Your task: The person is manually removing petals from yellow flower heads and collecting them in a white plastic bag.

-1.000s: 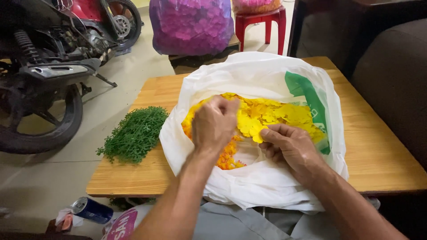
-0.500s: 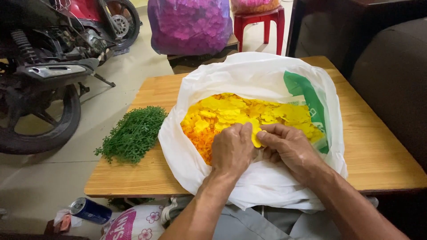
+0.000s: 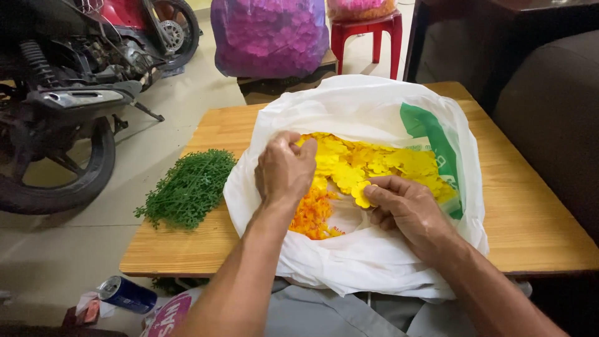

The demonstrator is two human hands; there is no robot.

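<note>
The left hand (image 3: 286,170) hovers curled over yellow petals (image 3: 374,165) inside the white bag (image 3: 349,103); at four o'clock from it, the right hand (image 3: 405,209) pinches one petal (orange ones lie below).

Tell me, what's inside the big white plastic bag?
Inside the big white plastic bag lie yellow flower pieces and orange flower pieces. Whatever sits beneath the pile, or under both hands, is covered.

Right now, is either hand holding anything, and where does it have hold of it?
The right hand pinches a yellow flower piece by its edge, over the white bag. The left hand is closed above the yellow pile; whether it holds anything cannot be told.
</note>
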